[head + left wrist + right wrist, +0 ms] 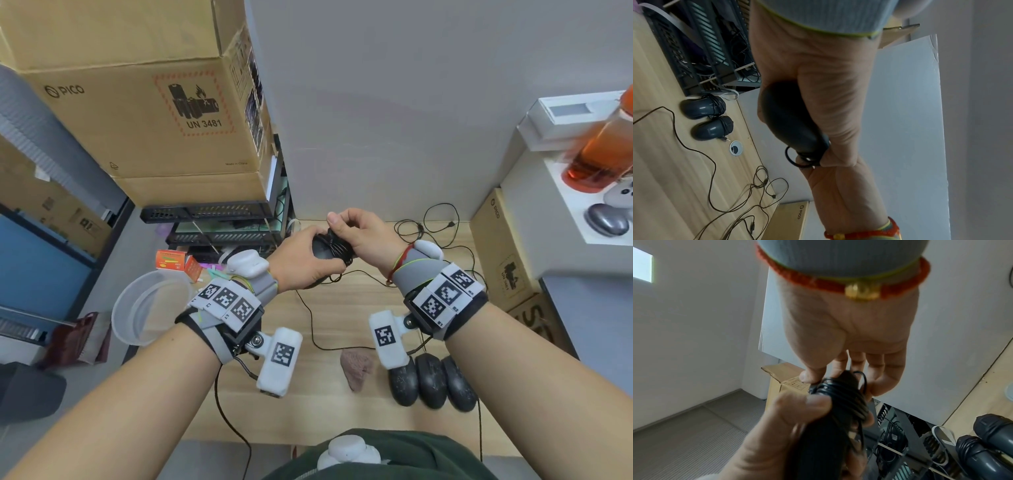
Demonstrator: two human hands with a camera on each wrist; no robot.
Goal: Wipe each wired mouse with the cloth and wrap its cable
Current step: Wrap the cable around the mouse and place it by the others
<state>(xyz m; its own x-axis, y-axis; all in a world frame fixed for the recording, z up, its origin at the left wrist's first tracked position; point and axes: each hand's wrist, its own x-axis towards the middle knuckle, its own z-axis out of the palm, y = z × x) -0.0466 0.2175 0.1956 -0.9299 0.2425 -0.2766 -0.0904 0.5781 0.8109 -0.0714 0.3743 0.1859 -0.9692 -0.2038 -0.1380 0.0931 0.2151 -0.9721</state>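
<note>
Head view: above the desk [329, 329], beyond the cloth [356, 371], the left hand [301, 262] grips the mouse [320, 248] while right hand [364, 236] fingers pinch its cable [339, 246]. Left wrist view: two wrapped mice [707, 116] lie below. Right wrist view: coils look snug; lay each turn tight, thumb pinning them.

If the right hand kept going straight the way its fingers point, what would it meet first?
Nothing lies between: the right hand already pinches the cable wound round the mouse that the left hand grips. Going on, its fingers would likely press into those coils and the mouse, then the left hand's thumb; depth is unclear.
</note>
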